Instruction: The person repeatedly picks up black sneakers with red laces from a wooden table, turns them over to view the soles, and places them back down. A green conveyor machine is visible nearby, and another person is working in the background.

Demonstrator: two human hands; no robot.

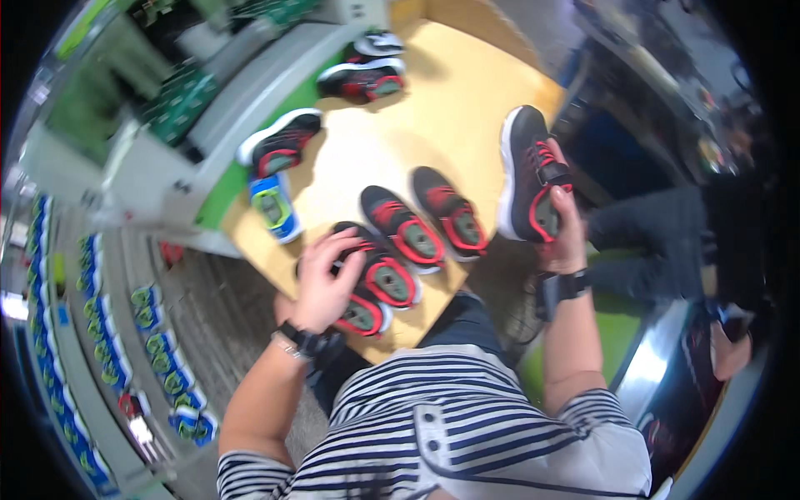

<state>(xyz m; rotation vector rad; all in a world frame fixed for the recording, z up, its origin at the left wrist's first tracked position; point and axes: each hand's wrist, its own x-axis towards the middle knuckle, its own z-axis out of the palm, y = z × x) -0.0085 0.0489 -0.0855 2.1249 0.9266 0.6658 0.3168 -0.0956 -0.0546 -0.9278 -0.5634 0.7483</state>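
Observation:
My right hand (568,229) grips a black sneaker (527,137) with red laces, a strap and a white sole, held up off the right side of the table, toe pointing away. My left hand (327,271) rests with its fingers apart over the front of a matching sneaker (392,282) on the table; whether it presses on it I cannot tell. Another sneaker (360,315) lies beside that one, partly hidden under my left hand. Farther right stand two more of the same kind, one sneaker (402,227) in the middle and one sneaker (448,210) at the end of the row.
The pale wooden table (467,75) also bears a blue and yellow-green shoe (273,207), a tilted black sneaker (283,142) and more black shoes (362,79) along a green-edged conveyor (250,108). Racks of blue-green shoes (100,333) stand left. A person (667,242) is at the right.

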